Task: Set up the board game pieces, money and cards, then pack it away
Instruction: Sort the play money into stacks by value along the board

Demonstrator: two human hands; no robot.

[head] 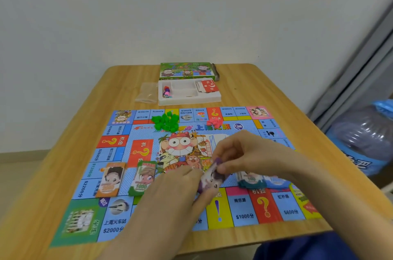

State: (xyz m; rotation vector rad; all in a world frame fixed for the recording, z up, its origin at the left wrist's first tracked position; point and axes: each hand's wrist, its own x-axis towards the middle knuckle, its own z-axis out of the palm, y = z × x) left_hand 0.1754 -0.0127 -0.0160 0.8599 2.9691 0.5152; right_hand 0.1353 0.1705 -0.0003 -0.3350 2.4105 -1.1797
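Over board [114, 223], purple cartoon-face note [211, 179], L hand [176, 187], R hand [251, 153] pinching

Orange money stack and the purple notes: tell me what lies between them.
Head view: the green money stack lies between the orange money stack and the purple notes, then the left hand.

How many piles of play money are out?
5: orange pile and green pile at the left, purple notes pinched between left hand and right hand, teal pile and blue pile by the right wrist. Hands may hide more.
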